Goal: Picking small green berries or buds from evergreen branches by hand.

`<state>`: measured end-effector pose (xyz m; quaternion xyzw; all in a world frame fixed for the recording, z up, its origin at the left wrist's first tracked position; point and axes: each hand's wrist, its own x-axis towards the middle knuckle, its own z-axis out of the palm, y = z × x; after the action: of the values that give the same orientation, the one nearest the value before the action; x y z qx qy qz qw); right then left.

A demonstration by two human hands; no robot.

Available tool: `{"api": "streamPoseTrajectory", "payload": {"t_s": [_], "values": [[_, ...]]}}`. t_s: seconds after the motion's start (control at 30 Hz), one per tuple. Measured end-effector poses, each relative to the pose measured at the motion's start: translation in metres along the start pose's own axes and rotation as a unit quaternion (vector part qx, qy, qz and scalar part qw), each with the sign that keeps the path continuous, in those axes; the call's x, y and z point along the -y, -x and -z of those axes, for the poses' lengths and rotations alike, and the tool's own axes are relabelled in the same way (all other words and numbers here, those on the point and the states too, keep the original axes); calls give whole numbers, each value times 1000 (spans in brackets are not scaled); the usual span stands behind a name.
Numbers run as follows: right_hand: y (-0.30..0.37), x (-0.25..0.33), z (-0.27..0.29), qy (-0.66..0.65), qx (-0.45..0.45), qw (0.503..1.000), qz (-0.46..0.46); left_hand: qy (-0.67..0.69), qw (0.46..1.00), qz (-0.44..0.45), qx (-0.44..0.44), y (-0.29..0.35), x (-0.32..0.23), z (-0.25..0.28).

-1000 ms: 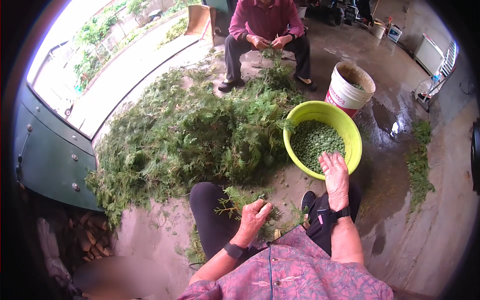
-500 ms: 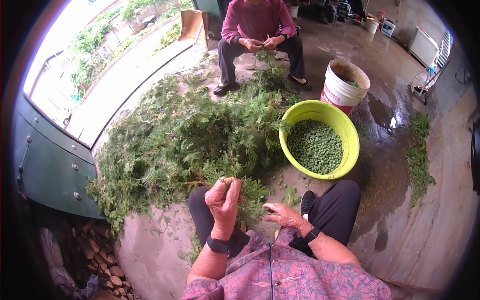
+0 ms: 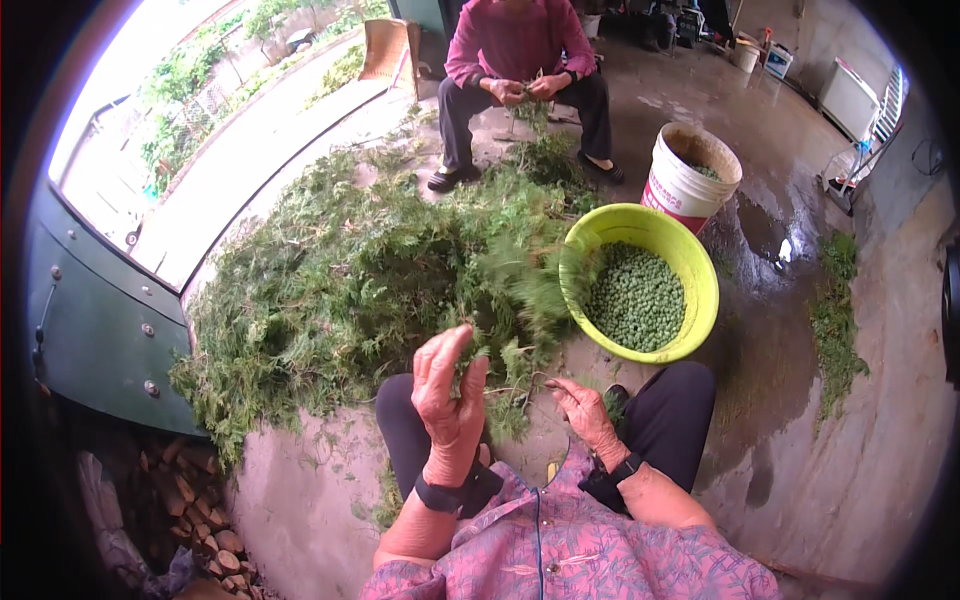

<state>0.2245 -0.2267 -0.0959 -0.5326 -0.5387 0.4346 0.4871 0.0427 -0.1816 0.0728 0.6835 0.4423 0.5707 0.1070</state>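
My left hand [image 3: 447, 405] is raised over my left knee, its fingers stretched and the thumb apart, with nothing in it. My right hand [image 3: 590, 418] is over the gap between my knees, thumb and fingers pinched on the end of a thin evergreen twig [image 3: 522, 388]. Beyond the hands spreads a large heap of cut evergreen branches [image 3: 360, 260] with flat, scaly leaves. A motion-blurred leafy spray [image 3: 527, 275] overlaps the left rim of a yellow-green tub [image 3: 702, 275]. Many small round green cones or berries [image 3: 640, 300] lie in the tub.
A white and red bucket [image 3: 690, 165] with some green pieces inside stands behind the tub. Across the heap sits a co-worker [image 3: 520, 50], both hands on a sprig. Chopped firewood [image 3: 205, 530] lies lower left, below a green metal door [image 3: 110, 320]. Wet floor [image 3: 765, 225] shows right.
My left hand has opened from its closed grip and risen slightly. The right hand has moved right and closed on a twig. A leafy spray now blurs beside the tub.
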Motion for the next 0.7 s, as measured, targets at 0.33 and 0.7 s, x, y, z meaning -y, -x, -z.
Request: {"api": "streamPoseTrajectory", "payload": {"t_s": [0.33, 0.7], "values": [[-1, 9, 2, -242, -13, 953, -180, 172, 919, 320, 151, 114, 67, -35], [1, -2, -4, -219, -62, 956, -185, 261, 793, 472, 285, 124, 101, -26]]}}
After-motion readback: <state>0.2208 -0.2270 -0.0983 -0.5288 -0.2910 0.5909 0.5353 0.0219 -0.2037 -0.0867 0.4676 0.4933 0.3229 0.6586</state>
